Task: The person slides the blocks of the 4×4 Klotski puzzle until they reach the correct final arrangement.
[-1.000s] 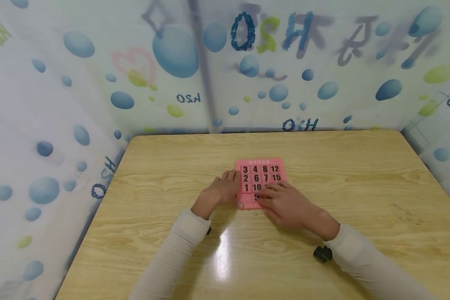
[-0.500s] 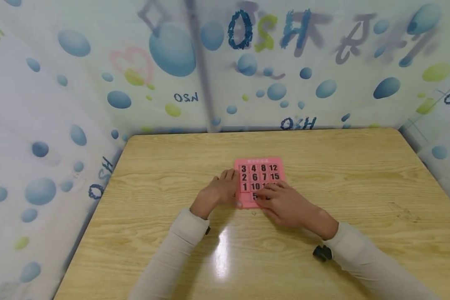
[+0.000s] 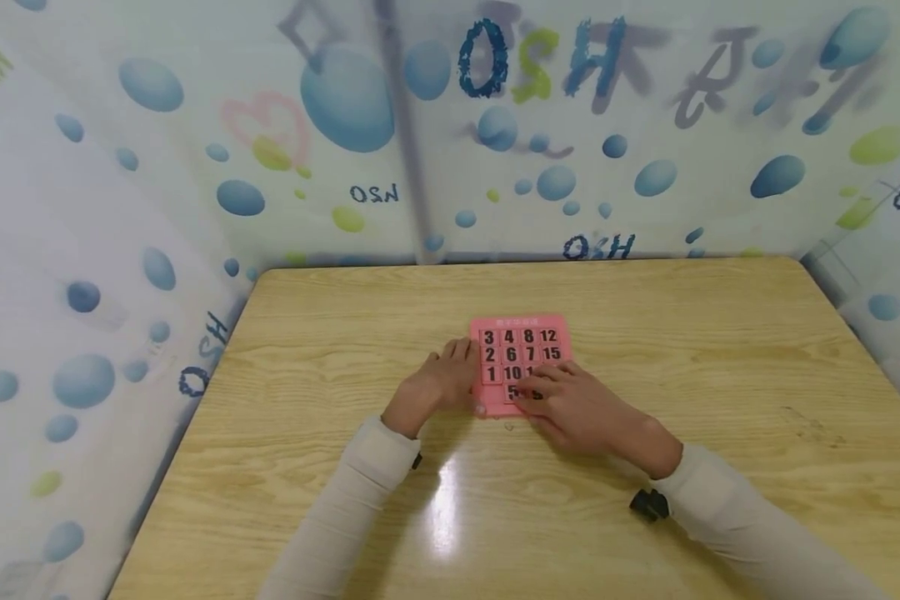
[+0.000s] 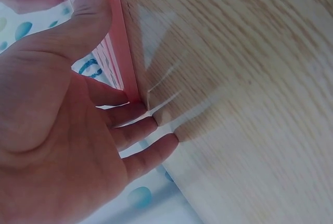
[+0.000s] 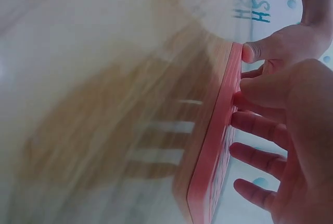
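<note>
A pink number slide puzzle (image 3: 521,322) lies flat on the table, its tiles white with black numbers. The left column reads 3, 2, 1 above a bare pink slot (image 3: 492,394) at the near left. My left hand (image 3: 438,383) holds the puzzle's left side, thumb on the near left corner and fingers along the edge. Over the lower right tiles lies my right hand (image 3: 581,408), its fingers spread and lightly bent, the fingertips beside the 5 tile (image 3: 512,392). It hides several tiles there. In the right wrist view the right thumb (image 5: 265,86) is at the pink rim (image 5: 216,125).
The light wooden table (image 3: 345,325) runs back to a wall covering (image 3: 450,150) printed with blue and green drops. Dark wrist straps (image 3: 648,504) show at the cream sleeves (image 3: 750,517). A bright reflection lies on the tabletop in front of the puzzle.
The head view shifts slightly. Both hands stay at the puzzle, and the visible numbers keep the same places. The right fingers move only a little over the lower tiles.
</note>
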Tool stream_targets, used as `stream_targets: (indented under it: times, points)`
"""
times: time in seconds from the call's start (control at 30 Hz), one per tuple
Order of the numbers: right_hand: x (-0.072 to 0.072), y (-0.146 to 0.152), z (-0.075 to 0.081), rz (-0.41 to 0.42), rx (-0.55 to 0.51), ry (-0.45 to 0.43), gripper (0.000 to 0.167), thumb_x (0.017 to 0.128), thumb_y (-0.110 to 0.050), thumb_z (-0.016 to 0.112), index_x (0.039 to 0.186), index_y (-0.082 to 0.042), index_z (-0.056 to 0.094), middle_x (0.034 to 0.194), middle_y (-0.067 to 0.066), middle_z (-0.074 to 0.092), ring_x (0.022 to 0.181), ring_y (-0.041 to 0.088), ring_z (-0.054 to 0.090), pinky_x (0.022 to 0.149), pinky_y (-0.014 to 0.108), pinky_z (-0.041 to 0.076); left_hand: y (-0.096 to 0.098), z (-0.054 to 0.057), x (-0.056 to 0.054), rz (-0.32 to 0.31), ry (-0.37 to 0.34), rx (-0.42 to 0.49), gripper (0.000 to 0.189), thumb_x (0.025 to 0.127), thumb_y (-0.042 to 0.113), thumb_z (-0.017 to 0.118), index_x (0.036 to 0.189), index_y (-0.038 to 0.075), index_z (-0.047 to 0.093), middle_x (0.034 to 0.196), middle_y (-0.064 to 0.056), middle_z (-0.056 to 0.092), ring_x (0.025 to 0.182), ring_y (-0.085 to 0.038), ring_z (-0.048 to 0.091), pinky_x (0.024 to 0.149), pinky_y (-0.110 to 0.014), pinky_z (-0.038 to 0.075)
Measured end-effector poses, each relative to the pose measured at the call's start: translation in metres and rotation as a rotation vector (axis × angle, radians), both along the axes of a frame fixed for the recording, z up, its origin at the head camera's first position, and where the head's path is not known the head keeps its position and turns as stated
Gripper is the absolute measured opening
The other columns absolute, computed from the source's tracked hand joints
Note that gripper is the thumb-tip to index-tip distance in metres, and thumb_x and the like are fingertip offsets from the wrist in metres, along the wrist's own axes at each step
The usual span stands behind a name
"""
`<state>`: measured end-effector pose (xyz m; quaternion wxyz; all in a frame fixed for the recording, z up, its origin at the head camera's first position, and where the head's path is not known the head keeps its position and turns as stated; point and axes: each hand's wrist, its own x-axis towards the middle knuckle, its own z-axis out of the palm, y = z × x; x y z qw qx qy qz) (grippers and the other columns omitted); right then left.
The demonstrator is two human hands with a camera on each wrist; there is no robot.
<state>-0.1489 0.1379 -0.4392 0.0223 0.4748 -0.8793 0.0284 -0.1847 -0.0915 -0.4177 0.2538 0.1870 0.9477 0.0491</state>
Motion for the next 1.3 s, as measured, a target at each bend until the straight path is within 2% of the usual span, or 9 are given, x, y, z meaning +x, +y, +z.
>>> stream_targets:
  times: [0.13,0.47,0.67,0.87,1.17,1.3]
  points:
    - [-0.001,-0.005,-0.001,0.021,-0.034,0.007,0.034,0.099,-0.030,0.058,0.129,-0.019,0.069,0.134,0.004,0.062,0.126,0.029,0.053,0.106,0.053,0.040,-0.001,0.001,0.000,0.005,0.002,0.006,0.109,0.085,0.045,0.075,0.159,0.001,0.008,0.165,-0.017,0.011,0.152,-0.032,0.013,0.120,-0.051,0.024]
    - [-0.004,-0.010,0.004,0.011,-0.007,0.002,0.031,0.099,-0.030,0.057,0.124,-0.018,0.072,0.129,0.001,0.066,0.124,0.026,0.054,0.106,0.050,0.041,0.001,-0.001,-0.001,-0.005,0.002,-0.007,0.109,0.086,0.047,0.073,0.159,0.000,0.006,0.165,-0.016,0.010,0.153,-0.032,0.012,0.121,-0.051,0.022]
    - [-0.008,-0.022,0.004,-0.048,-0.038,-0.026,0.038,0.101,-0.032,0.053,0.133,-0.014,0.065,0.134,0.003,0.063,0.129,0.028,0.053,0.106,0.052,0.041,0.000,-0.001,-0.001,-0.007,0.012,-0.012,0.107,0.086,0.047,0.073,0.159,0.000,0.009,0.165,-0.016,0.013,0.152,-0.031,0.014,0.120,-0.051,0.024]
    - [-0.011,-0.030,0.000,-0.085,-0.003,-0.026,0.040,0.102,-0.033,0.051,0.133,-0.013,0.064,0.136,0.003,0.062,0.129,0.028,0.053,0.107,0.052,0.041,0.000,-0.001,0.000,-0.012,0.025,-0.018,0.107,0.086,0.047,0.074,0.158,0.000,0.011,0.163,-0.016,0.016,0.151,-0.031,0.016,0.119,-0.051,0.026]
    - [-0.013,-0.035,0.001,-0.090,0.010,0.027,0.035,0.102,-0.029,0.051,0.129,-0.013,0.068,0.134,0.003,0.062,0.127,0.030,0.054,0.106,0.052,0.042,0.000,0.001,-0.001,-0.011,0.030,-0.024,0.106,0.086,0.048,0.073,0.158,0.000,0.012,0.163,-0.016,0.017,0.151,-0.031,0.017,0.118,-0.051,0.028]
    - [-0.014,-0.033,0.002,-0.064,0.034,0.069,0.033,0.101,-0.028,0.053,0.127,-0.015,0.069,0.131,0.001,0.064,0.123,0.028,0.056,0.103,0.050,0.044,0.000,0.000,0.000,-0.020,0.024,-0.028,0.107,0.086,0.049,0.072,0.158,0.000,0.010,0.163,-0.016,0.016,0.151,-0.031,0.016,0.119,-0.051,0.027]
